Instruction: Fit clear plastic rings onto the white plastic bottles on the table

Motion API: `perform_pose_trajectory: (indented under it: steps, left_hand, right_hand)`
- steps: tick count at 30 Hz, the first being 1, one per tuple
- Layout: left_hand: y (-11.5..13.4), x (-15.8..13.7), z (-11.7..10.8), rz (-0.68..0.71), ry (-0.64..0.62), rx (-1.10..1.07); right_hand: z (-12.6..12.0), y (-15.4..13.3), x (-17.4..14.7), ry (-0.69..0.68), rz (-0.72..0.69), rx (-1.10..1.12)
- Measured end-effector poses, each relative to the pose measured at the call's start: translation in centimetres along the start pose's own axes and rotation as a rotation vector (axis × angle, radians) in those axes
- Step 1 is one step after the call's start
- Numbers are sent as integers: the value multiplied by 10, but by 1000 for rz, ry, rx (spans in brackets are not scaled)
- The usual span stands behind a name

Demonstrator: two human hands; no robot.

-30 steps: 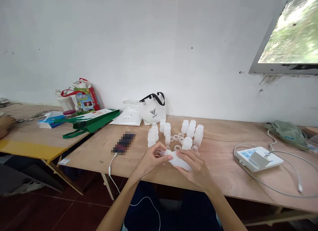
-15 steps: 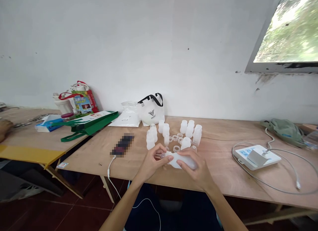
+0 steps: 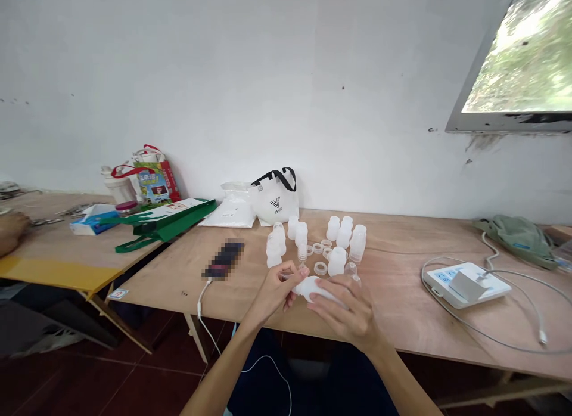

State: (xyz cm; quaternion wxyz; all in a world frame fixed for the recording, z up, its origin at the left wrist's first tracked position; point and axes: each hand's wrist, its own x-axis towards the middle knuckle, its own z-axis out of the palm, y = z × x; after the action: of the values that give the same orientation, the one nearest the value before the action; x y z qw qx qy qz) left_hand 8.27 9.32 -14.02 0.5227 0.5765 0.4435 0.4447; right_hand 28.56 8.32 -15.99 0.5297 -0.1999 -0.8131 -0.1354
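Note:
My right hand [image 3: 351, 306] is wrapped round a small white plastic bottle [image 3: 309, 287], which lies tilted with its neck end to the left. At that end my left hand [image 3: 277, 289] pinches a clear plastic piece [image 3: 285, 276], its exact shape partly hidden by the fingers. Just beyond the hands, several similar white bottles stand in a left group [image 3: 274, 251] and a right group [image 3: 357, 242]. Between them lie several translucent rings [image 3: 320, 268]. Another white bottle [image 3: 336, 261] stands close behind my right hand, near a clear domed cap [image 3: 352, 269].
To the left lies a phone [image 3: 223, 260] with a white cable. Against the wall sit a white plastic packet [image 3: 230, 210] and a white bag [image 3: 276, 202]. A power strip [image 3: 467, 283] with looped cable lies right. Another person's hand [image 3: 12, 231] rests on the left table.
My right hand has rolled over the bottle, its fingers now lying across the bottle's top and front. My left hand still pinches at the neck end. The view has shifted slightly.

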Motion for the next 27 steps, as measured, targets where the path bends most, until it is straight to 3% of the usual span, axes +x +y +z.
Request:
perform_pose_trajectory:
  steps: [2,5,7,9,13,18,20,22,27]
  left_hand:
    - [3,-1,-3,113,-7,-11]
    - [9,-2,-8,252,-84,38]
    - [11,-3,-12,273,-138,70]
    - [10,-4,-13,248,-141,66]
    - [7,-3,-9,188,-62,40]
    - [8,-4,-4,189,30,24]
    - [9,-5,-2,179,63,46]
    - [8,-5,-1,157,99,69]
    - [3,-2,1,46,134,149]
  right_hand:
    - [-1,2,3,13,270,178]
    - [-5,9,4,-83,687,422]
    - [-6,13,2,-123,837,498]
    - [-5,14,0,-96,882,517]
    - [-1,10,1,-30,791,514]
    - [-2,7,1,-224,852,494]
    - [-2,8,0,-245,797,432]
    - [-1,9,-2,-211,622,314]
    - [3,10,0,-96,28,-52]
